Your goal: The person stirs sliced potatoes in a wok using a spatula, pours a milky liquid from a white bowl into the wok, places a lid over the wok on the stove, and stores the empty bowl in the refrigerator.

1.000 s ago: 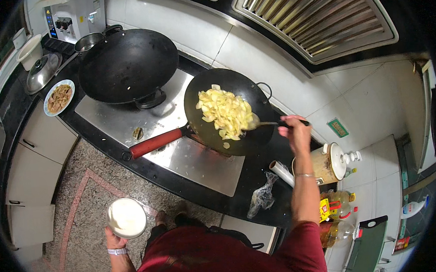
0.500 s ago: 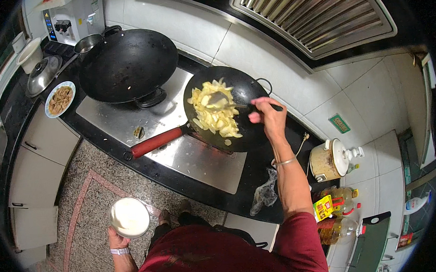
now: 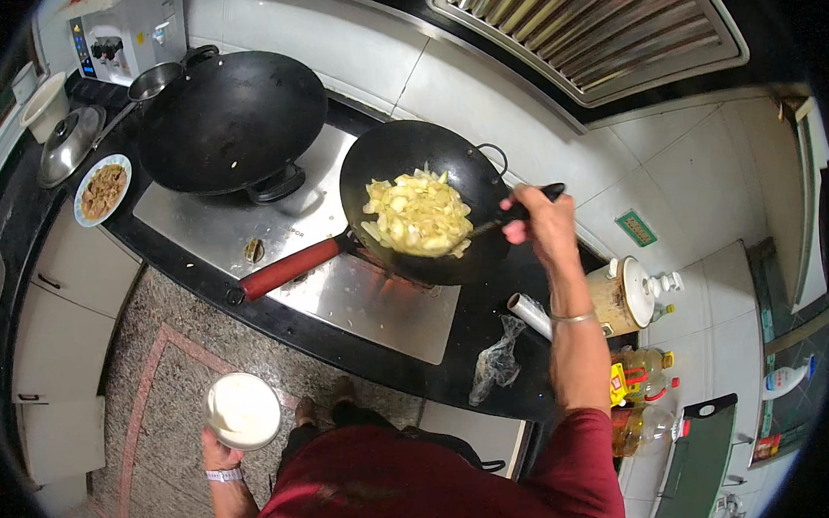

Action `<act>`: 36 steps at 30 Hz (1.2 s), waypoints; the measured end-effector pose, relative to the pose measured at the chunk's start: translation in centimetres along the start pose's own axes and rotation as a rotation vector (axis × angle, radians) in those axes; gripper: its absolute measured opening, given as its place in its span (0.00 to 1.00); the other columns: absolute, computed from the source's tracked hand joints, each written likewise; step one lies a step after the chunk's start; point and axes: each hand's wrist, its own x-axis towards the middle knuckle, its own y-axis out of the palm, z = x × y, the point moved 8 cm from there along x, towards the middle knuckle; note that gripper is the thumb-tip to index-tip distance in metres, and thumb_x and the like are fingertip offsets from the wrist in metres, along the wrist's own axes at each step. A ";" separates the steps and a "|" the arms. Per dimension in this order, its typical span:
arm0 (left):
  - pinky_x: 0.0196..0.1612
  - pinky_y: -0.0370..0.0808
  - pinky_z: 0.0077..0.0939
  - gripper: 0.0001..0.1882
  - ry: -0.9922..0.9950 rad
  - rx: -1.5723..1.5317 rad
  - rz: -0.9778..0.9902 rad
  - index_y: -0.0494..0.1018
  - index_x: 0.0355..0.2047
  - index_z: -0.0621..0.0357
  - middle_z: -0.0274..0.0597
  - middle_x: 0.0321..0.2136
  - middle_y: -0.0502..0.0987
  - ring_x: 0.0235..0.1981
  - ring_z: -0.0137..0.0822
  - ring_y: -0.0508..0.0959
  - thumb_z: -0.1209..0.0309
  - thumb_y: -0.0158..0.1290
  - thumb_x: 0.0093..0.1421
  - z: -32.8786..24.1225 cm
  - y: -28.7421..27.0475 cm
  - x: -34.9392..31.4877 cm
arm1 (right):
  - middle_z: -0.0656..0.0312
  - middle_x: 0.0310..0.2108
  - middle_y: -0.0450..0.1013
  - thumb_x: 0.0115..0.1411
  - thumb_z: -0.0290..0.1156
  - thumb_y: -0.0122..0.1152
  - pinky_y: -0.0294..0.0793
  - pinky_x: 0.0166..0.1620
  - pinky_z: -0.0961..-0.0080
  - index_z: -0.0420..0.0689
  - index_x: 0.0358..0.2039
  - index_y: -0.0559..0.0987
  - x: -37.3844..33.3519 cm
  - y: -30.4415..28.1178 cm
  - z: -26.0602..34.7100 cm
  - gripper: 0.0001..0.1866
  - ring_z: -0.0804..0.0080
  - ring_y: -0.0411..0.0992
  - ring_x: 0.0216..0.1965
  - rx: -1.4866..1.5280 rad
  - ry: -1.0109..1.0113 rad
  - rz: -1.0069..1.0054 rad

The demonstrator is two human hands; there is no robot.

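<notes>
1. The right hand is curled around the dark handle of a spatula, whose thin shaft slants down and left into the food.
2. Left of that hand, pale yellow slices, thin, moist-looking and irregular, lie heaped in a round black wok with a smooth, curved wall. Its straight, rounded red handle points toward the left hand's side.
3. The left hand, partly open, holds a round bowl from its near left side; the fingers beneath are hidden. The bowl looks smooth and white inside; I cannot tell whether that is contents.
4. Beyond the left hand sit a wider black wok and a pale-rimmed plate of brownish pieces.
5. Between the hands runs a shiny steel cooktop, set in a glossy black counter. Crumpled clear plastic lies nearer the body than the right hand.
6. Speckled floor shows below the left hand; pale tiled wall rises beyond both.
</notes>
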 end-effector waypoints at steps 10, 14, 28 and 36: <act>0.37 0.82 0.37 0.54 0.066 -0.035 -0.091 0.56 0.61 0.59 0.49 0.51 0.71 0.44 0.45 0.78 0.30 0.53 0.44 0.3 -0.2 -1.1 | 0.53 0.23 0.76 0.52 0.30 0.55 0.72 0.15 0.80 0.31 0.25 0.77 -0.3 -3.9 1.4 0.12 0.73 0.71 0.13 -0.170 -0.031 0.008; 0.41 0.81 0.39 0.57 -0.033 -0.009 0.018 0.55 0.62 0.59 0.50 0.52 0.70 0.47 0.46 0.76 0.30 0.54 0.43 0.5 -1.2 -1.3 | 0.53 0.27 0.77 0.55 0.26 0.54 0.76 0.20 0.78 0.31 0.28 0.78 1.7 -1.9 -4.1 0.10 0.70 0.73 0.16 0.092 -0.026 -0.021; 0.51 0.75 0.44 0.57 0.047 0.018 -0.019 0.55 0.63 0.55 0.47 0.56 0.66 0.53 0.46 0.72 0.30 0.56 0.41 -0.7 0.0 -1.0 | 0.52 0.35 0.76 0.59 0.26 0.53 0.79 0.27 0.74 0.33 0.34 0.78 -1.9 2.6 -3.7 0.09 0.67 0.76 0.23 0.277 -0.189 0.097; 0.52 0.75 0.44 0.57 0.001 0.057 0.048 0.56 0.62 0.56 0.46 0.57 0.66 0.53 0.46 0.72 0.30 0.57 0.40 -0.9 -0.7 -0.6 | 0.51 0.36 0.76 0.61 0.26 0.53 0.80 0.27 0.74 0.32 0.35 0.77 -5.6 0.0 -7.7 0.09 0.67 0.76 0.22 0.305 -0.174 0.011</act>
